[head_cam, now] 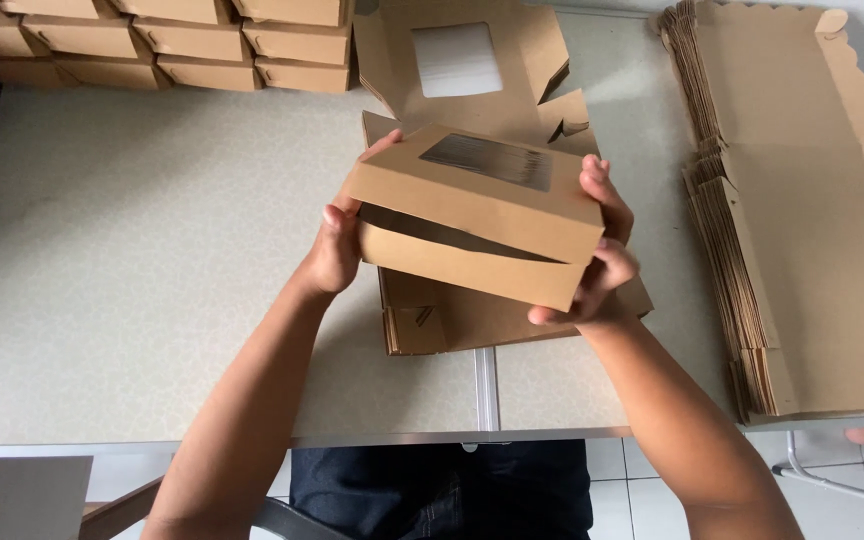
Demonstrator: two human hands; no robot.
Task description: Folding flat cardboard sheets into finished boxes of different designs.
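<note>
I hold a brown cardboard box [472, 215] with a clear window in its lid above the table. The lid sits slightly ajar over the base. My left hand [337, 240] grips the box's left end, thumb on the lid's corner. My right hand [604, 250] clasps the right end, fingers wrapped around the front corner. Under the box lies a small pile of flat box blanks [452, 320].
A grey-speckled table [132, 260] carries rows of finished brown boxes [172, 45] along the far left edge. One unfolded blank with a window [457, 60] lies at the far middle. A tall stack of flat blanks [802, 220] fills the right side.
</note>
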